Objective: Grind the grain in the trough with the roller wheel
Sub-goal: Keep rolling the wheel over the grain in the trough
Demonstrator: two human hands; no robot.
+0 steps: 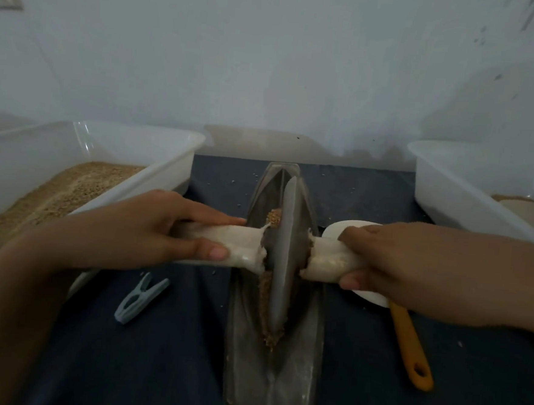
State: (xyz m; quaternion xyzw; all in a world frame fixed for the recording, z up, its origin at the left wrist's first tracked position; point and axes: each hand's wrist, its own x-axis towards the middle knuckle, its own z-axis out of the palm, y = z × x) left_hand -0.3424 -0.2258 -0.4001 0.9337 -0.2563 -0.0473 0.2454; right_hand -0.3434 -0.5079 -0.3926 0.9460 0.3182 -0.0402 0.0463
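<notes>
Dark cloth, pale wall: roller wheel standing in the metal trough at frame centre.
Left hand and right hand each wrap the wheel's handle; grain lines the groove. Uneven pressure could tilt the wheel, spilling grain.

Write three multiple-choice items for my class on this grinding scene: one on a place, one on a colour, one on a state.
1. Where does the clothes peg lie?
A. in the left tub
B. on the dark cloth, left of the trough
C. in the trough

2. What colour is the spatula handle?
A. orange-yellow
B. green
C. black

3. How are the hands placed?
A. both hanging idle
B. only one on the roller
C. each grips one end of the axle

Answers:
1 B: the peg rests on the dark cloth beside the trough.
2 A: the handle shows orange-yellow.
3 C: the left hand and the right hand curl round the axle either side of the roller wheel.
</notes>
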